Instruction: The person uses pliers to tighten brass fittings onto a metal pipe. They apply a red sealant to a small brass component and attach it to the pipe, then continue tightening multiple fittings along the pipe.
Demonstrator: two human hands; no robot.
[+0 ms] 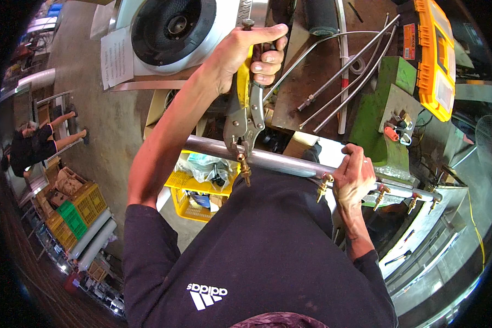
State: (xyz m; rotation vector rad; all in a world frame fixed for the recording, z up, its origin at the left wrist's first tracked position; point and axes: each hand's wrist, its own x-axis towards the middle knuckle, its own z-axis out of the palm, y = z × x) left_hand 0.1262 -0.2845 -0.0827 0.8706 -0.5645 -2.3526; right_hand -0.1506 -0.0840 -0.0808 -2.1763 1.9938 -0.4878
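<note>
A long metal pipe (279,163) runs across in front of my body, with several small brass valves along it. My left hand (259,57) is wrapped round the handles of locking pliers (245,121) with a yellow strip on one handle. The plier jaws point down at a brass valve (246,170) near the middle of the pipe; whether they clamp it or only touch it, I cannot tell. Closed over the pipe farther right is my right hand (353,177), beside another brass valve (323,188). To its right hangs a further brass valve (381,197).
Thin metal hoses (361,76) lie on the brown bench top beside a green metal block (374,104). An orange case (437,60) stands at the far right. A black round fan-like part (175,27) sits far left. Below the pipe is a yellow crate (188,206). Another person (35,145) is off left.
</note>
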